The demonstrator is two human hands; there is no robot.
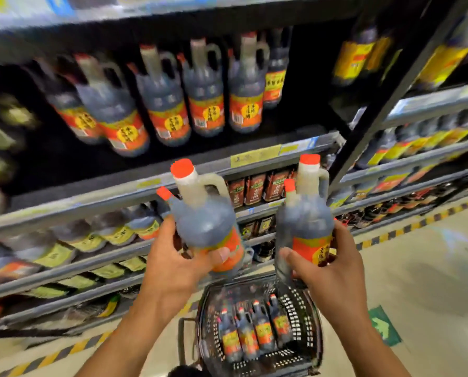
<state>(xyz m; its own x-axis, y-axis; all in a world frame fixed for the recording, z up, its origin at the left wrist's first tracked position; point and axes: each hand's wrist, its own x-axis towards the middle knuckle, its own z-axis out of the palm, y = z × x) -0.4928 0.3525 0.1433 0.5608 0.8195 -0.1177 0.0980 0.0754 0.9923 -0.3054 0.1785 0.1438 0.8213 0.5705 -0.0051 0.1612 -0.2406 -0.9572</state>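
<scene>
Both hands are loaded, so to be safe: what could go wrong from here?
Risk one: the left hand grips the left bottles and the right hand the right bottles low, near the labels, so they could tip out. Risk two: a slip would likely hit the basket bottles in the basket below.

left-hand bottle (205, 224) and right-hand bottle (306, 227): dark brown, orange-red caps, orange and yellow labels. basket (316, 308): black, perforated grid. floor tape (418, 224): yellow and black stripes. floor sticker (384, 326): green, pale arrow. shelf edge (91, 210): grey.
</scene>
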